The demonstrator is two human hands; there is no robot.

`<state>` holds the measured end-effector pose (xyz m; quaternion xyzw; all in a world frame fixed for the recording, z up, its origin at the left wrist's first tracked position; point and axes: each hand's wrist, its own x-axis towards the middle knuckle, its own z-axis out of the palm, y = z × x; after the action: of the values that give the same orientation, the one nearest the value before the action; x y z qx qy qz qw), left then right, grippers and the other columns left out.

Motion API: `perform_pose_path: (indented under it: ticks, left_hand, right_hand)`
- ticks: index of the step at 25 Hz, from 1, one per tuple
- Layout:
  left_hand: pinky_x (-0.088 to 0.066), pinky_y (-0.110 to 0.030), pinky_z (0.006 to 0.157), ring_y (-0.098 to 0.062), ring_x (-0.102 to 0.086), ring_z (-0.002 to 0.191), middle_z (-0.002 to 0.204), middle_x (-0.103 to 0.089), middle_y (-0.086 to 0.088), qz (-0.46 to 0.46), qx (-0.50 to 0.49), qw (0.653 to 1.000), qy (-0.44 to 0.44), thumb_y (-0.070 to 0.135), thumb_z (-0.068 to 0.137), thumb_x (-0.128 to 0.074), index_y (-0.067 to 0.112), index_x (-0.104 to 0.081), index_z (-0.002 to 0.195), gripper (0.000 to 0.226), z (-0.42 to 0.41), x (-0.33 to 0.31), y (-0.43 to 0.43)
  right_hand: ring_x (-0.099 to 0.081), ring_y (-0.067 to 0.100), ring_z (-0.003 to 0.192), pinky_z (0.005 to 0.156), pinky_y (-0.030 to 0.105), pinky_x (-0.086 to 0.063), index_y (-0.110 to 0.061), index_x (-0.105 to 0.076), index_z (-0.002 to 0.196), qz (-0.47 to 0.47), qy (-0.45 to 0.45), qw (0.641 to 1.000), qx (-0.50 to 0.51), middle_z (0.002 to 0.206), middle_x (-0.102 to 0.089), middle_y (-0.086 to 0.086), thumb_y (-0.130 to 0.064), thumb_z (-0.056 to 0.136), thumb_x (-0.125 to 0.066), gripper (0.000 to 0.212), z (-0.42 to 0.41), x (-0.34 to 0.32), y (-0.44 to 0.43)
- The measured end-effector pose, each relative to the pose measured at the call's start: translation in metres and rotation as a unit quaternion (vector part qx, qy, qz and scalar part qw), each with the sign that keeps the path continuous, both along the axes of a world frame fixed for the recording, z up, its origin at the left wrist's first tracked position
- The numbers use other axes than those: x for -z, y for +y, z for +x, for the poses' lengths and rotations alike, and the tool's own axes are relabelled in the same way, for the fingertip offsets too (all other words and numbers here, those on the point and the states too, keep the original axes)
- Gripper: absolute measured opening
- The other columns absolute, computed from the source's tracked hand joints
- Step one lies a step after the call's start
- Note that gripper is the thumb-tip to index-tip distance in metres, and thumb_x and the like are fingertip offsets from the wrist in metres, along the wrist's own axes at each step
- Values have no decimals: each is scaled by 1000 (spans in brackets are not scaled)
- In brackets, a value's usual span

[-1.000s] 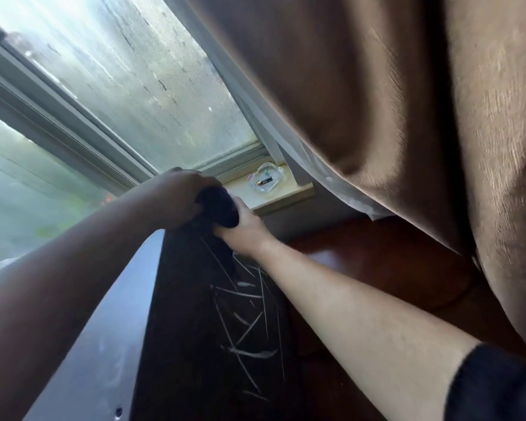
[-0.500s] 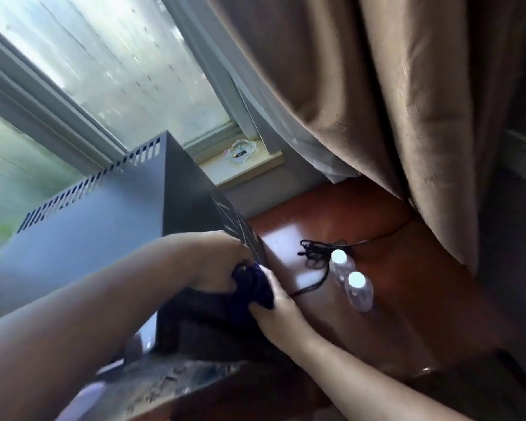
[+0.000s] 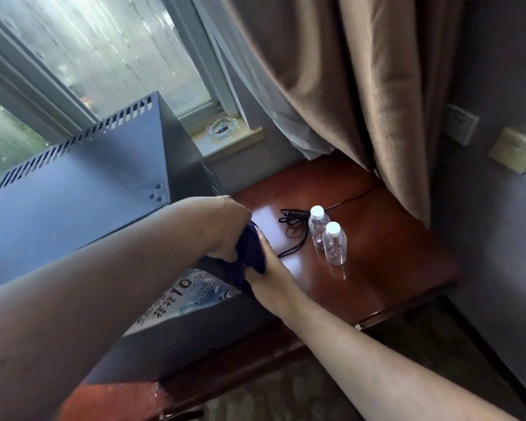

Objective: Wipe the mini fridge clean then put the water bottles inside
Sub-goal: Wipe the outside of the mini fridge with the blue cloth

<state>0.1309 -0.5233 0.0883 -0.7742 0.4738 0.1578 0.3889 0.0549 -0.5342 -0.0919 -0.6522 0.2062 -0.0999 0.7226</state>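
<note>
Both hands, left and right, have their grip closed on a dark navy cloth at the grey metal mini fridge front-right corner; two upright clear plastic water bottles stand on the red-brown wooden desk just right, nearer the right hand.

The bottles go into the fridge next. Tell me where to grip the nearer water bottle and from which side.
Grip the nearer water bottle around its clear body, below the white cap. It stands upright on the wooden table, so a sideways wrap fits. Come from the front right: the second bottle stands close behind it to the left, and the black cord lies on that side too. The right hand is nearer.
</note>
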Motion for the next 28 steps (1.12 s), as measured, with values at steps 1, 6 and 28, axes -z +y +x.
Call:
perform_pose_path:
  ticks: [1, 6, 28]
  left_hand:
    - [-53, -39, 99, -24, -62, 118, 122, -68, 0, 4, -3, 1000, -2, 45, 83, -72, 19, -60, 128, 53, 4, 0, -4]
    - [-49, -40, 106, -27, -53, 127, 138, -50, -3, 74, -31, 997, 10, 66, 67, -80, 25, -44, 146, 96, 39, 8, -29]
    - [-50, -38, 102, -20, -58, 116, 129, -56, 3, 69, -76, 993, 58, 31, 71, -87, 31, -52, 142, 79, 286, 11, -131]
  right_hand:
    - [-50, 10, 136, 115, 38, -42, -50, -28, 149, -20, 23, 999, -15, 148, -51, -12, -9, 93, -57, 75, -3, -7, -3]
    - [-54, 26, 134, 108, 36, -44, -29, -30, 157, -79, 35, 995, -44, 148, -55, 6, -10, 97, -59, 69, 16, -8, -32]
    - [-60, 13, 119, 97, 34, -51, -26, -50, 140, 294, 55, 954, -19, 145, -53, 7, -23, 94, -71, 51, 176, 24, -170]
